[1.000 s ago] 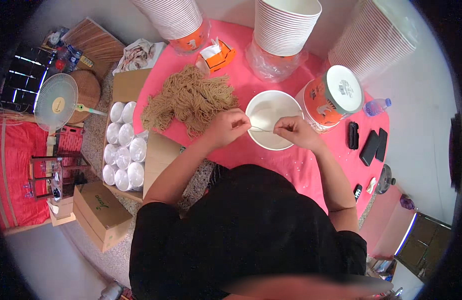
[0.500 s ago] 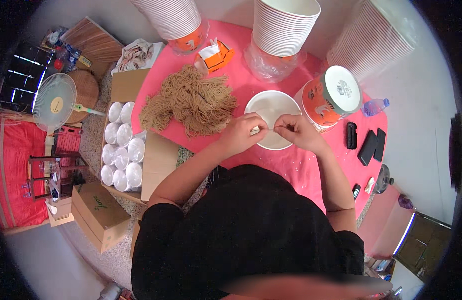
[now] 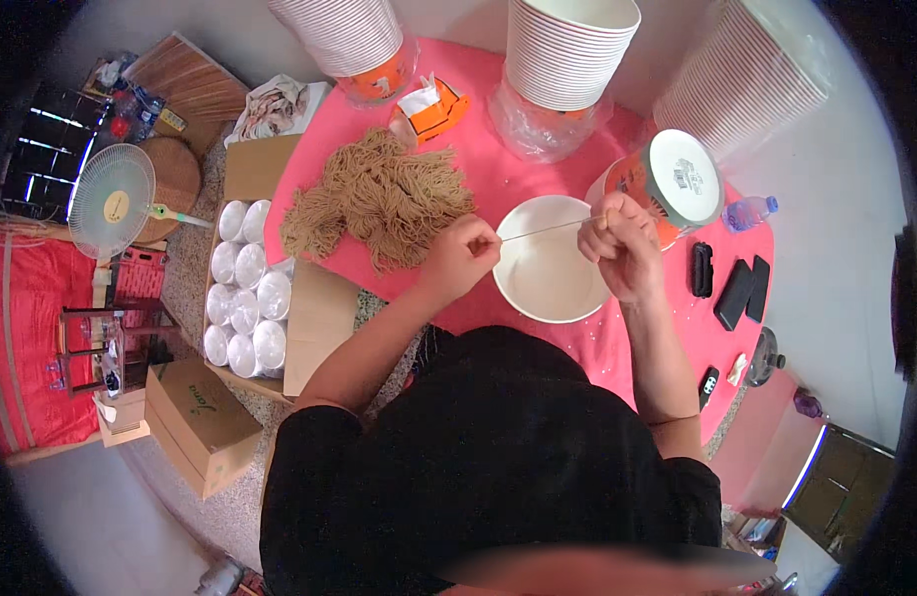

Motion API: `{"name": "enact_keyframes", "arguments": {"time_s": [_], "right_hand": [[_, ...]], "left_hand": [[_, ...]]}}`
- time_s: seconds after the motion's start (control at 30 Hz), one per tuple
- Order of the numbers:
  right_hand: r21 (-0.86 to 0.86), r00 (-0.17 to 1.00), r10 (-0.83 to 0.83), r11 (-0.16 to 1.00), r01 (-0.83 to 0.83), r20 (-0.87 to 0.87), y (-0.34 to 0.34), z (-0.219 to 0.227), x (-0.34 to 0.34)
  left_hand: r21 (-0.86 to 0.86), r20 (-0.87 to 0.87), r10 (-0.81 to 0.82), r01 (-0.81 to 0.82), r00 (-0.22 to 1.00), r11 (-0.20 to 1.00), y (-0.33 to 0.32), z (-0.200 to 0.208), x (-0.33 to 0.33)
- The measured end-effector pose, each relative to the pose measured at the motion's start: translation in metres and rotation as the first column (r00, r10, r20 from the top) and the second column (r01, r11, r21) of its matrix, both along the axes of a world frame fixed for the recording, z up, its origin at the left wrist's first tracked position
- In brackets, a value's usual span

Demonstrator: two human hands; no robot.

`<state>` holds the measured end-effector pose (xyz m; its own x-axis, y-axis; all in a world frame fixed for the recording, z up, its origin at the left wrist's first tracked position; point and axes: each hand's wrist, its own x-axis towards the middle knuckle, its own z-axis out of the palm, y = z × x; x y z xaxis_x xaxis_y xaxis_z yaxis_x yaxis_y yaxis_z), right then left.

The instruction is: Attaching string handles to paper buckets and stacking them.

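Observation:
A thin tan string (image 3: 546,230) runs taut between my two hands, sloping up to the right above a white paper tub (image 3: 554,290). My left hand (image 3: 461,255) pinches one end at the tub's left edge, near a heap of tan strings (image 3: 379,199). Curled round the other end, my right hand (image 3: 622,248) is raised over the tub's right rim. The tub's wide mouth faces up. Close behind my right hand is an upside-down orange-and-white paper bucket (image 3: 685,177), partly covered by that hand.
Tall stacks of paper tubs (image 3: 569,60) line the pink table's (image 3: 458,74) far side. A tissue pack (image 3: 436,111) lies beyond the strings. At the right are a bottle (image 3: 749,213) and black phones (image 3: 734,295). An open carton (image 3: 324,323) of wrapped white cups adjoins the table's left.
My hands have moved apart from close together above the tub, drawing the string straight. The right hand has risen and turned; the tub has shifted slightly right and nearer.

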<state>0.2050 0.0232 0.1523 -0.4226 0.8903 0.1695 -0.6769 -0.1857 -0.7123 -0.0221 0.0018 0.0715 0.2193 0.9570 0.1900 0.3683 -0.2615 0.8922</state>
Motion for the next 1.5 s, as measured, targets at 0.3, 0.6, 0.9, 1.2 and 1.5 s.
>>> {"name": "enact_keyframes", "arguments": {"time_s": [0.3, 0.6, 0.9, 1.2, 1.5], "right_hand": [[0.017, 0.995, 0.093, 0.995, -0.093, 0.033, -0.001, -0.001, 0.005], [0.494, 0.726, -0.316, 0.869, -0.038, 0.611, -0.007, 0.030, 0.051], [0.744, 0.085, -0.829, 0.445, -0.499, 0.553, -0.035, 0.033, 0.058], [0.881, 0.211, -0.877, 0.360, -0.308, 0.432, -0.048, 0.065, 0.077], [0.591, 0.013, -0.657, 0.686, 0.426, 0.754, 0.018, 0.109, 0.135]], "left_hand": [[-0.050, 0.011, -0.259, 0.259, 0.966, 0.965, 0.006, -0.002, -0.005], [0.326, -0.300, -0.054, 0.155, 0.952, 0.933, 0.033, 0.035, -0.019], [0.340, 0.010, -0.180, 0.166, 0.984, 0.926, 0.043, 0.057, -0.015], [-0.197, 0.611, -0.067, 0.233, 0.789, 0.952, 0.047, 0.083, 0.025], [-0.164, 0.530, -0.252, 0.390, 0.809, 0.906, 0.047, 0.065, 0.045]]}}
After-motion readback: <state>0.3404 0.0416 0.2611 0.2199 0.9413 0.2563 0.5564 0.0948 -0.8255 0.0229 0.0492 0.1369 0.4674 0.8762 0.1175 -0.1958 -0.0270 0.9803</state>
